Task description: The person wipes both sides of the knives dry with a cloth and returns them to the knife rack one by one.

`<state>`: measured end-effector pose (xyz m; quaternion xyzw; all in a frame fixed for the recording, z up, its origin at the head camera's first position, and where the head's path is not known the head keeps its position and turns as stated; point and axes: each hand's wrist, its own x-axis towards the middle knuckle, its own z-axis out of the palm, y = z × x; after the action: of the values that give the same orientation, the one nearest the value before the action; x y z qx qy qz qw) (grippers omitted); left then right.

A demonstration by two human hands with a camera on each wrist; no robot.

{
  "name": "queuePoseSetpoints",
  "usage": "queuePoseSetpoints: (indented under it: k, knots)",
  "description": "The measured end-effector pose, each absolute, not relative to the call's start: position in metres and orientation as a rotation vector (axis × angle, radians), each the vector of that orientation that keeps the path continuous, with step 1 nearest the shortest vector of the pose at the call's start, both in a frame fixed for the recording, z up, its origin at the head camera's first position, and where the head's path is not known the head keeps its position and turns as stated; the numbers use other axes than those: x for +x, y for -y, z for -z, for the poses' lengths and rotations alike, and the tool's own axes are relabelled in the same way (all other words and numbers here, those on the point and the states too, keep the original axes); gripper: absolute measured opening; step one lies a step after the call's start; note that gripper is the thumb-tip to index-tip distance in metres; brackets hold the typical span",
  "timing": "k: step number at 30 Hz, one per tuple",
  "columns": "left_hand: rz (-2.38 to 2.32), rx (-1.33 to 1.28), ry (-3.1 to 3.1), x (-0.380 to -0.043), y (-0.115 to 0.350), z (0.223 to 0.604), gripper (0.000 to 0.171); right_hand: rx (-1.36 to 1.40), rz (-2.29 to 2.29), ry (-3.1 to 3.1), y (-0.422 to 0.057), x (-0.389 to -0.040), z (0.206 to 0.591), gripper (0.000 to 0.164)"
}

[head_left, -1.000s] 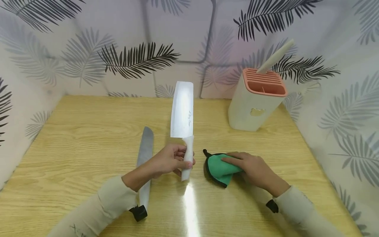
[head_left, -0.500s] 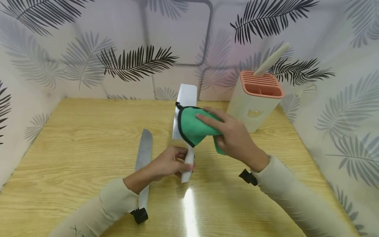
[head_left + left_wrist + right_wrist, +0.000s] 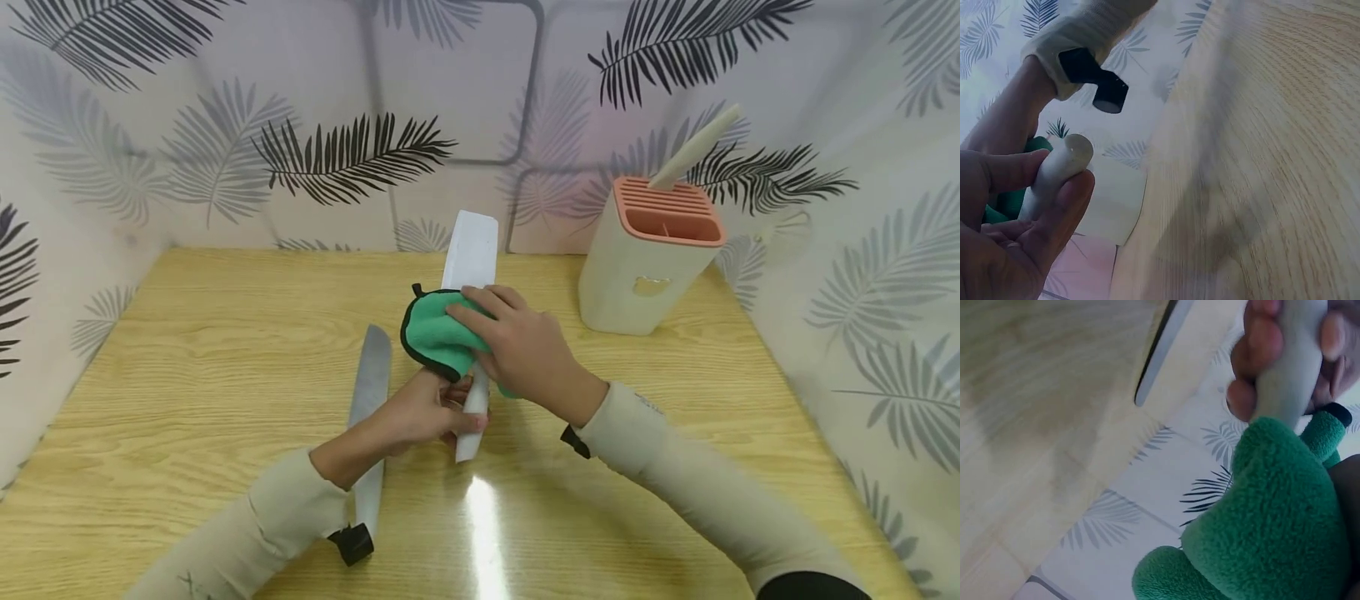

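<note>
My left hand [image 3: 431, 408] grips the white handle [image 3: 1054, 172] of a cleaver [image 3: 472, 248], its broad blade pointing away from me above the table. With my right hand [image 3: 528, 342] I hold a green cloth [image 3: 438, 329] with black edging, folded over the lower part of the blade near the handle. The cloth covers that part of the blade, so only the far end shows in the head view. In the right wrist view the fuzzy green cloth [image 3: 1272, 519] wraps close to where the handle begins. A second, narrower knife [image 3: 370, 375] lies on the table under my left forearm.
A cream knife block [image 3: 618, 283] with a salmon slotted top stands at the back right, a white handle [image 3: 697, 146] sticking up from it. Leaf-patterned walls [image 3: 300, 75] close in the wooden table [image 3: 225, 333] at the back and sides.
My right hand has lifted the cloth from the table and brought it left onto the cleaver's blade. My left hand has kept its hold on the handle in about the same place.
</note>
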<state>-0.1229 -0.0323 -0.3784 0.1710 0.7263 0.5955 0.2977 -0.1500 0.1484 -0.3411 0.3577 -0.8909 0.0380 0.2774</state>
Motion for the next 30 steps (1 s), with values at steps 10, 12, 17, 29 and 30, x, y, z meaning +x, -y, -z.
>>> queuePoseSetpoints:
  k: [10,12,17,29,30]
  knots:
    - [-1.57,0.451,-1.935,-0.12,0.028,0.373,0.036,0.952,-0.129,2.388,-0.143,-0.139,0.334,0.037]
    - [-1.554,0.473,-1.923,-0.118,0.027,0.373,0.031,0.906,-0.114,2.404,-0.145,-0.146,0.328,0.035]
    - [-1.53,0.518,-1.881,-0.114,0.023,0.375,0.021,0.758,-0.123,2.444,-0.157,-0.18,0.309,0.033]
    - [-1.585,0.421,-1.892,-0.129,0.031,0.372,0.033,1.0,-0.267,2.495,-0.156,-0.157,0.318,0.041]
    - [-1.587,0.405,-1.898,-0.13,0.031,0.372,0.035,1.012,-0.271,2.495,-0.156,-0.154,0.321,0.042]
